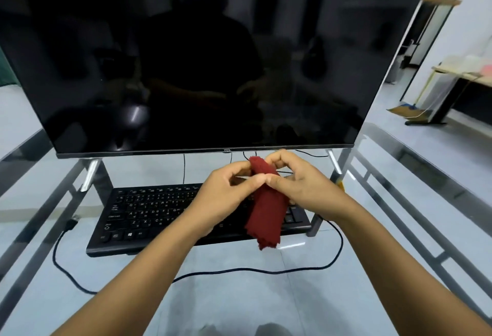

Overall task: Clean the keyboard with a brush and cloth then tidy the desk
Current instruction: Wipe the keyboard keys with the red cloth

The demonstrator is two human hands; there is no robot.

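Keyboard [149, 215], black, lies flat on the glass desk [80, 295], and you hold the red cloth [266, 210] above its right half. Your left hand [221, 197] pinches the cloth's upper part between thumb and curled fingers. Your right hand [300, 183] pinches it too, just beside the left, thumb tips touching. The cloth hangs folded lengthwise, its lower end dangling past the keyboard's near edge; whether it touches the keys cannot be told. Behind the keyboard stands a dark monitor [186, 55]. A black cable [239, 271] loops across the desk in front of the keyboard, its plug [72, 222] lying loose to the keyboard's left.
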